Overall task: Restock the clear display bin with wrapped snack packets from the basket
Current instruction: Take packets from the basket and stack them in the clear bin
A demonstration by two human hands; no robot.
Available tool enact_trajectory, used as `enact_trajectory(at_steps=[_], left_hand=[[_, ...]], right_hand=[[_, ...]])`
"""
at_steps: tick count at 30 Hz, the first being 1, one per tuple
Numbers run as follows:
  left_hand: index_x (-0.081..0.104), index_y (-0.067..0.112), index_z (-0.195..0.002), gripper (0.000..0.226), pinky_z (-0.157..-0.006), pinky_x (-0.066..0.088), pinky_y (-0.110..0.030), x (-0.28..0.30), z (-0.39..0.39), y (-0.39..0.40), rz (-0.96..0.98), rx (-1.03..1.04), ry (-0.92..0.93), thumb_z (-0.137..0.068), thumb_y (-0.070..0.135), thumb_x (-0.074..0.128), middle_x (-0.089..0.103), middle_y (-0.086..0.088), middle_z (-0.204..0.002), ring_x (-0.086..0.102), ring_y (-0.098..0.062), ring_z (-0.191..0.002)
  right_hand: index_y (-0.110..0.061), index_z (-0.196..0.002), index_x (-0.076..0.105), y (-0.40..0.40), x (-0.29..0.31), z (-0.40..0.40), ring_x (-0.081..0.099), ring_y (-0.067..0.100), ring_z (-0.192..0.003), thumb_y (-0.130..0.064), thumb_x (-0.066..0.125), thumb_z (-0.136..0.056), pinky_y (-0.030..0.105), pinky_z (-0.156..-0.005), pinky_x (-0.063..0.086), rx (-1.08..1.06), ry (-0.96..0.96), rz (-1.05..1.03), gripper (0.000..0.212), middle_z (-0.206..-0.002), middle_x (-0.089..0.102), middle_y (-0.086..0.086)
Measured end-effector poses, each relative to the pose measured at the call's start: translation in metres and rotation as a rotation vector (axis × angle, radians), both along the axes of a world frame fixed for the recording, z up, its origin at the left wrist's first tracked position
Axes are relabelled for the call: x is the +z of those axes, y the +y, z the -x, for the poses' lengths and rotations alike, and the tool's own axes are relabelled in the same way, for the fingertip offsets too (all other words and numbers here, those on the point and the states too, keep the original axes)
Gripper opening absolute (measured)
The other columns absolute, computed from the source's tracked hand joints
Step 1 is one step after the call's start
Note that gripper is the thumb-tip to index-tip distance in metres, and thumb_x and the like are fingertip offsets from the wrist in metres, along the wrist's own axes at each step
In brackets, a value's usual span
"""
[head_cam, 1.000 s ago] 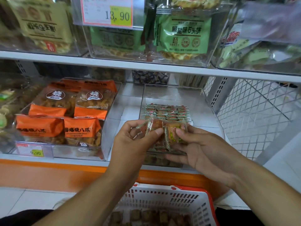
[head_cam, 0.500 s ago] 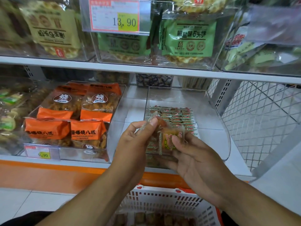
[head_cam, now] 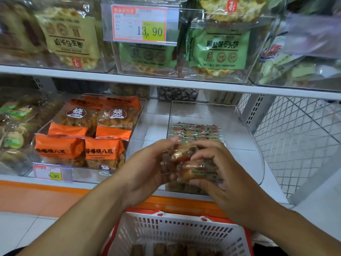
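Glossy shelf (head_cam: 151,124), crinkly (seemingly cellophane) packets (head_cam: 191,163).

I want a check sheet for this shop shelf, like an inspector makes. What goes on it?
Surface: white shelf, clear bin on it.
Job's things: packets lie in a row in the bin; more in the white basket below.
Clutter: orange bags, price tag.
Hands: left hand and right hand together hold a bunch of packets over the bin's front.
Cables: nothing seen.
Surroundings: green bags above, wire mesh right.
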State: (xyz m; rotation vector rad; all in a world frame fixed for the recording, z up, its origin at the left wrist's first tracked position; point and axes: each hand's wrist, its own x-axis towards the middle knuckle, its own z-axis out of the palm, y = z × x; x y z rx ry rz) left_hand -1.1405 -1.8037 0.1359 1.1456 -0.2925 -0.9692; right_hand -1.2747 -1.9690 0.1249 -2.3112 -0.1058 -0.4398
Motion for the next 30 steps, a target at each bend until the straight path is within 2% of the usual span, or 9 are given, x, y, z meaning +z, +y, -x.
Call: enact_trajectory(at_steps=[3, 6, 8, 10, 14, 19, 21, 24, 30], left_hand=[[0.075, 0.018, -0.078, 0.006, -0.063, 0.057, -0.028, -0.004, -0.006, 0.001, 0.014, 0.031, 0.026, -0.078, 0.017, 0.069, 0.070, -0.006, -0.082, 0.068, -0.016, -0.067], [0.070, 0.017, -0.089, 0.022, -0.071, 0.059, -0.031, -0.008, -0.007, 0.001, 0.072, 0.125, 0.009, -0.071, 0.006, 0.072, 0.075, -0.008, -0.091, 0.071, -0.019, -0.076], [0.068, 0.016, -0.104, 0.040, -0.075, 0.061, -0.033, -0.009, -0.006, 0.001, 0.108, 0.213, -0.032, -0.066, 0.003, 0.074, 0.078, -0.010, -0.100, 0.075, -0.021, -0.083], [0.068, 0.017, -0.114, 0.054, -0.084, 0.061, -0.038, -0.009, -0.004, 0.000, 0.096, 0.288, -0.102, -0.062, 0.004, 0.077, 0.077, -0.008, -0.108, 0.076, -0.024, -0.091], [0.077, 0.018, -0.108, 0.045, -0.091, 0.059, -0.047, -0.013, -0.001, -0.003, 0.027, 0.365, -0.188, -0.071, -0.008, 0.078, 0.078, 0.002, -0.106, 0.076, -0.028, -0.093], [0.081, 0.018, -0.099, 0.039, -0.088, 0.063, -0.040, -0.015, 0.007, -0.005, 0.031, 0.260, -0.247, -0.061, 0.007, 0.082, 0.079, -0.012, -0.101, 0.074, -0.026, -0.093], [0.081, 0.019, -0.101, 0.031, -0.086, 0.062, -0.035, -0.016, 0.008, -0.003, 0.019, 0.223, -0.304, -0.071, 0.015, 0.085, 0.078, -0.010, -0.106, 0.074, -0.024, -0.101], [0.081, 0.018, -0.104, 0.026, -0.086, 0.060, -0.033, -0.016, 0.009, -0.003, 0.037, 0.215, -0.343, -0.084, 0.030, 0.070, 0.076, -0.006, -0.115, 0.071, -0.020, -0.110], [0.081, 0.021, -0.096, 0.021, -0.078, 0.059, -0.028, -0.020, 0.009, -0.004, 0.099, 0.267, -0.337, -0.076, 0.018, 0.074, 0.078, -0.006, -0.109, 0.074, -0.022, -0.098]], right_hand=[[-0.046, -0.119, 0.048, -0.003, -0.003, -0.002, 0.029, -0.005, -0.142, -0.028, 0.065, -0.095, 0.026, -0.103, 0.049, 0.027, 0.076, 0.068, 0.034, -0.148, 0.027, -0.034], [-0.051, -0.116, 0.050, -0.009, 0.001, -0.005, 0.043, -0.011, -0.130, -0.041, 0.066, -0.089, 0.009, -0.096, 0.046, -0.030, 0.099, 0.023, 0.033, -0.139, 0.044, -0.033], [-0.051, -0.113, 0.054, -0.016, 0.006, -0.007, 0.061, -0.004, -0.112, -0.051, 0.065, -0.080, 0.020, -0.088, 0.053, -0.093, 0.167, -0.152, 0.034, -0.120, 0.063, -0.026], [-0.045, -0.109, 0.062, -0.021, 0.009, -0.010, 0.069, 0.007, -0.105, -0.047, 0.071, -0.079, 0.030, -0.086, 0.056, -0.092, 0.187, -0.405, 0.032, -0.111, 0.072, -0.013], [-0.022, -0.116, 0.071, -0.017, 0.008, -0.012, 0.071, 0.023, -0.096, -0.028, 0.078, -0.078, 0.033, -0.067, 0.059, 0.072, 0.236, -0.988, 0.039, -0.115, 0.072, 0.010], [-0.017, -0.133, 0.063, -0.015, 0.005, -0.013, 0.070, 0.023, -0.102, -0.015, 0.073, -0.083, 0.028, -0.071, 0.058, 0.069, 0.313, -1.085, 0.051, -0.125, 0.069, 0.016], [-0.016, -0.138, 0.058, -0.016, 0.003, -0.013, 0.069, 0.024, -0.106, -0.013, 0.068, -0.085, 0.027, -0.074, 0.058, 0.074, 0.331, -1.078, 0.054, -0.129, 0.067, 0.015], [-0.017, -0.141, 0.054, -0.018, 0.002, -0.013, 0.068, 0.028, -0.113, -0.012, 0.068, -0.086, 0.028, -0.078, 0.058, 0.075, 0.337, -1.090, 0.057, -0.130, 0.067, 0.015], [-0.021, -0.145, 0.049, -0.021, 0.007, -0.011, 0.068, 0.032, -0.113, -0.007, 0.067, -0.090, 0.037, -0.084, 0.059, 0.171, 0.407, -1.147, 0.059, -0.132, 0.065, 0.018]])
